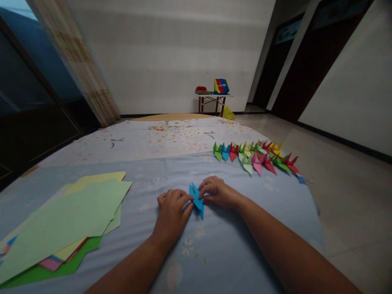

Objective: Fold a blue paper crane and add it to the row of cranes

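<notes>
A small piece of folded blue origami paper point(198, 206) lies between my hands on the light blue flowered cloth. It is long and pointed, with its lower tip toward me and a split upper end. My left hand point(174, 206) is closed on its left edge, fingers bent and thumb near the lower part. From the right, my right hand point(217, 192) pinches the upper right side between thumb and fingers. Part of the paper is covered by my fingertips. Several folded paper cranes point(257, 161) in green, blue, red, pink and yellow stand beyond my right hand.
On the left, a stack of coloured paper sheets point(73, 212) lies with pale green on top. The table is round, covered by a blue cloth point(239, 261) and a white flowered cloth point(134, 141). A small side table point(211, 96) holding a colourful box point(221, 86) stands by the wall.
</notes>
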Available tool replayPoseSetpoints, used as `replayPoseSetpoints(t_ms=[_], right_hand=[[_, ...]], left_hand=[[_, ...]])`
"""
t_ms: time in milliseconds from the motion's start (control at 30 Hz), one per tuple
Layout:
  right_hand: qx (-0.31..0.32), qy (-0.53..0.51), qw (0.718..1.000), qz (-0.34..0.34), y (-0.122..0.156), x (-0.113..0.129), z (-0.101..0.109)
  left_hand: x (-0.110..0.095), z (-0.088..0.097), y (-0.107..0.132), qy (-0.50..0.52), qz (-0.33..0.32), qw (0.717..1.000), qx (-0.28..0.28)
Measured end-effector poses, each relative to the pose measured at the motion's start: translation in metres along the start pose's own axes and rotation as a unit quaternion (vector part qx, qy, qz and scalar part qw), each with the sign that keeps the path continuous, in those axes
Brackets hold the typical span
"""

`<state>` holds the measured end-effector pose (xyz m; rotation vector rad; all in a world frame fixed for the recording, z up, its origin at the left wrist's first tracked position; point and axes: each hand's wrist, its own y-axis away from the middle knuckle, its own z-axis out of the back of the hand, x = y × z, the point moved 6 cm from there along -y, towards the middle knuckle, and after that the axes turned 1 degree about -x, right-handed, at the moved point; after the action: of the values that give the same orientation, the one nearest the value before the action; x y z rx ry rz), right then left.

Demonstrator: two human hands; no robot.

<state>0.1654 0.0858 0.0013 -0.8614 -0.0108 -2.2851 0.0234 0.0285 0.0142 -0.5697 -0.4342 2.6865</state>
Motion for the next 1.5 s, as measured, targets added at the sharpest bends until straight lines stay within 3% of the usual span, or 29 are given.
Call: replayPoseSetpoints(t_ms=[233, 567, 700, 967, 1300, 1500], right_hand=[[0.019, -0.009, 1.000, 0.022, 0.002, -0.003, 0.001], [0.022, 0.035, 0.998, 0.039, 0.002, 0.006, 0.006], [0.050, 0.045, 0.997, 0.035, 0.004, 0.008, 0.006], [0.087, 0.053, 0.994, 0.023, 0.006, 0.009, 0.007], [0.090, 0.074, 0.992, 0.054, 0.012, 0.017, 0.005], [0.096, 0.117, 0.988, 0.026, 0.013, 0.020, 0.008]], left_hand=[[-0.009, 0.003, 0.001, -0.035, -0.037, 0.999, 0.012], [-0.020, 0.001, 0.002, -0.093, -0.082, 0.990, 0.070], [-0.021, -0.001, 0.006, -0.099, -0.101, 0.985, 0.094], [-0.013, 0.002, 0.013, -0.053, -0.103, 0.988, 0.098], [-0.021, -0.006, 0.014, -0.129, -0.101, 0.977, 0.138], [-0.022, -0.007, 0.016, -0.119, -0.099, 0.978, 0.138]])
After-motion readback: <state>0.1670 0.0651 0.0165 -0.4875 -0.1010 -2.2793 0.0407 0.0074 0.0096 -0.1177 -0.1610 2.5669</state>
